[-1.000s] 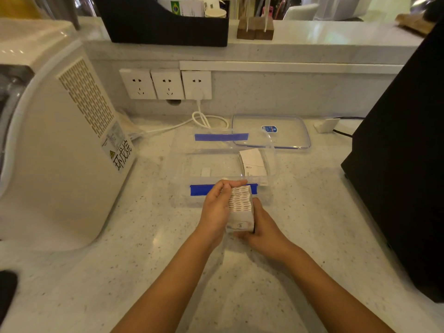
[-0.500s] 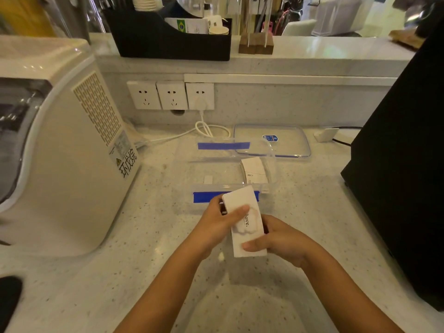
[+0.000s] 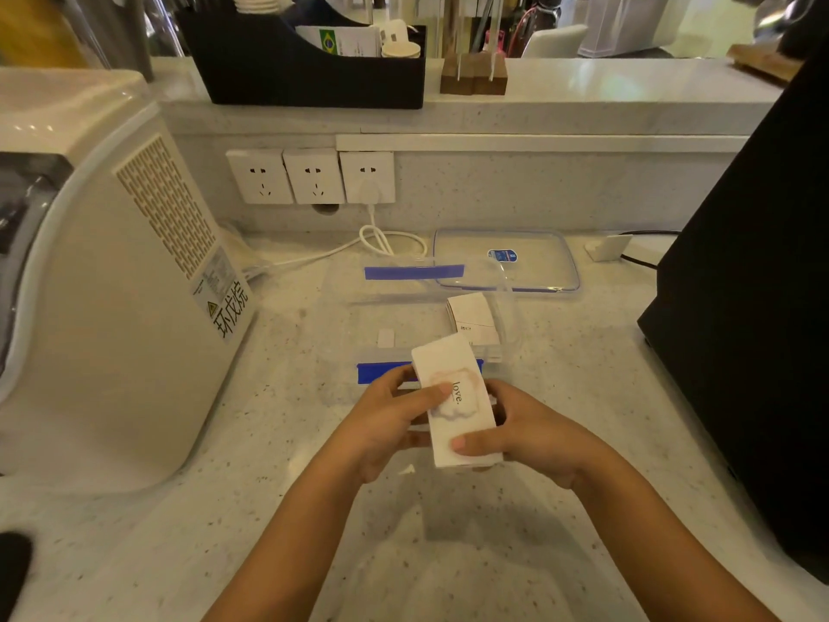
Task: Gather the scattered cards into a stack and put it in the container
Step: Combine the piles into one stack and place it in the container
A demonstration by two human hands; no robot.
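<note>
Both our left hand and right hand clamp the card stack by its long edges; light, slippery, prone to fanning; clear container just beyond.

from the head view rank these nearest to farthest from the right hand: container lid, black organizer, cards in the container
1. cards in the container, just beyond the right hand
2. container lid, flat behind the container
3. black organizer, up on the back ledge, left

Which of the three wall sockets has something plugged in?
The rightmost socket: a white plug with its cable hangs from it, while the other two sockets are bare.
</note>
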